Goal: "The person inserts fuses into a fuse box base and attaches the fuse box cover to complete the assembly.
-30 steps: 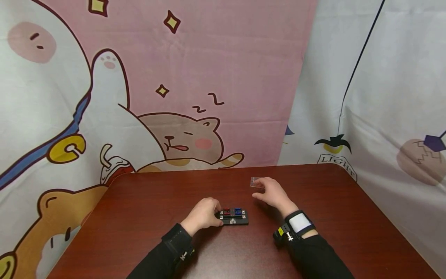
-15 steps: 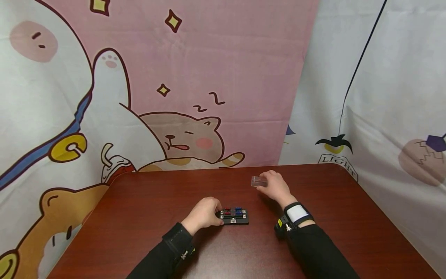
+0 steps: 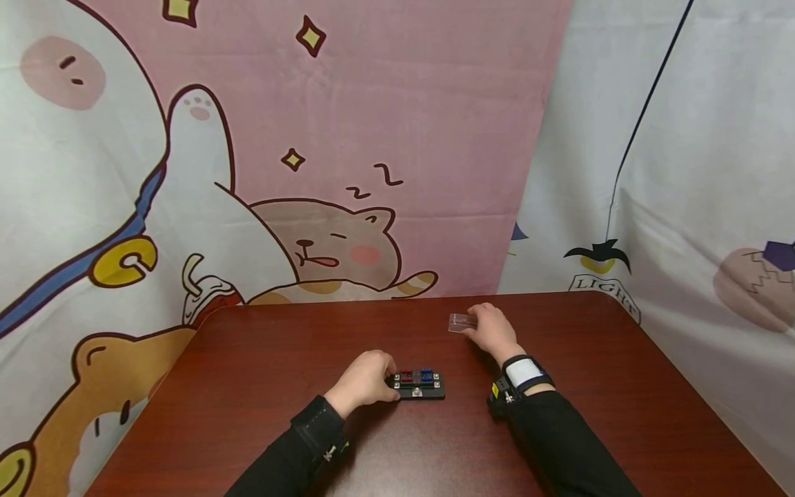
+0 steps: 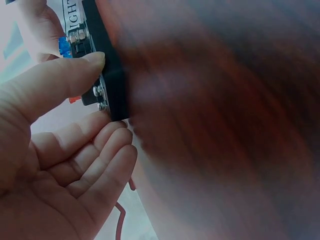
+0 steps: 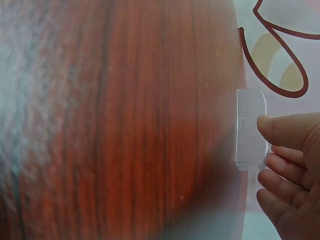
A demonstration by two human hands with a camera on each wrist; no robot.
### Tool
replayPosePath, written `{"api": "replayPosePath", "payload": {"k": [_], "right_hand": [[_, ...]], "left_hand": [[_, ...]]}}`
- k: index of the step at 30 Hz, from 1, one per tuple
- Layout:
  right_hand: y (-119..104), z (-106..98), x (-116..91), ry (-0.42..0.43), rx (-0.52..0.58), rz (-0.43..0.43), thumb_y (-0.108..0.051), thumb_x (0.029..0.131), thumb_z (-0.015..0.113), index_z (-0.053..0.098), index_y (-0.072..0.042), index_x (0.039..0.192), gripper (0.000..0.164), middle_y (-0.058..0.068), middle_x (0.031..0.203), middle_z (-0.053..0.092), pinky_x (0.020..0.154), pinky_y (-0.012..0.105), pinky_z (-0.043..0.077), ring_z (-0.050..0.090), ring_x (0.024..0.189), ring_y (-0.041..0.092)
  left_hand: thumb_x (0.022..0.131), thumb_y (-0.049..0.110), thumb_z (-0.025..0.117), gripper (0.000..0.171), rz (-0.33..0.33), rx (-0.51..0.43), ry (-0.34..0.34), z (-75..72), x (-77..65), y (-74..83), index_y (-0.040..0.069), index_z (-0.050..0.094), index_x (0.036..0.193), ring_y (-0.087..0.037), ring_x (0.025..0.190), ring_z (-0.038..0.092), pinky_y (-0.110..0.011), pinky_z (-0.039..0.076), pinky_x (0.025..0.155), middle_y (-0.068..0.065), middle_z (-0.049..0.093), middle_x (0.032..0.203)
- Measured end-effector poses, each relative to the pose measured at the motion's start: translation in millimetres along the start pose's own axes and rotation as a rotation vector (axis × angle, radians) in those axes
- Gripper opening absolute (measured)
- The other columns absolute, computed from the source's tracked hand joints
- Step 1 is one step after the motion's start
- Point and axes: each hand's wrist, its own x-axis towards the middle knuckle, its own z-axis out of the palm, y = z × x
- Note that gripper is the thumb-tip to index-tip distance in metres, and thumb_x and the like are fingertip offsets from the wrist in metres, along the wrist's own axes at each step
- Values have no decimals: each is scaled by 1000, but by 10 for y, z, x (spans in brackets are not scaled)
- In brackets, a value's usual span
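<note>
A black fuse block [image 3: 428, 394] with red and blue blade fuses and metal screw terminals lies on the table in the head view. My left hand [image 3: 366, 378] grips its left end; in the left wrist view the thumb presses on the block's [image 4: 116, 92] side near the screws, fingers at its end. Farther back and to the right, my right hand [image 3: 493, 330] pinches a clear plastic cover [image 3: 460, 322] by its right end. The right wrist view shows the thumb on the face of this boxy cover [image 5: 249, 132], with some fingertips hidden behind it.
The reddish-brown wooden table [image 3: 261, 414] ends at a back edge just behind the right hand. A cartoon-printed curtain [image 3: 404, 103] hangs behind it. Both forearms wear black sleeves and wrist-mounted gear.
The right hand has moved slightly away from me and taken hold of the clear cover, which was lying by its fingers. The left hand and fuse block stay in place.
</note>
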Motion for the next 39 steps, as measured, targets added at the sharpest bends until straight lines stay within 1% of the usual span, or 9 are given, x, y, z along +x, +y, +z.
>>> {"api": "replayPosePath", "payload": {"k": [6,14,21,25,30,39], "right_hand": [[-15,15,8,-10,-3,25,-17,85,78,63,3,122,45,22,124,59,93,51,46,57,110,37],[1,15,-6,-22,-24,32,-15,85,78,68,1,111,32,19,112,62,87,49,49,60,96,32],[-47,-59,-67,-12,6,-12,-18,84,79,69,-2,109,31,17,110,62,86,48,49,61,93,30],[-105,-88,-117,-8,21,-38,-20,82,81,69,-4,107,32,14,107,63,84,46,50,60,89,27],[-176,-111,-184,-16,28,-69,-21,82,82,70,-4,106,31,12,103,64,80,44,51,59,84,23],[-295,-143,-285,-13,51,-112,-21,80,83,71,-6,105,32,8,101,63,76,41,52,59,80,20]], "left_hand": [[68,26,91,35,2,7,-1,1,6,10,7,72,91,-13,74,55,-33,48,70,0,62,83],[68,26,91,35,4,-4,1,18,5,9,6,72,91,-13,74,56,-32,48,69,0,62,82],[68,25,91,35,-1,-7,-1,-5,1,16,6,72,91,-13,74,56,-33,49,69,0,62,82],[68,25,91,35,-5,-12,-3,-5,0,15,6,72,91,-13,74,56,-33,49,69,0,62,82],[68,25,91,35,-6,-11,-4,3,1,2,6,72,91,-13,74,56,-33,49,69,0,62,82],[67,24,91,36,-10,-9,4,15,2,4,6,72,91,-13,74,56,-32,49,69,0,62,81]]}}
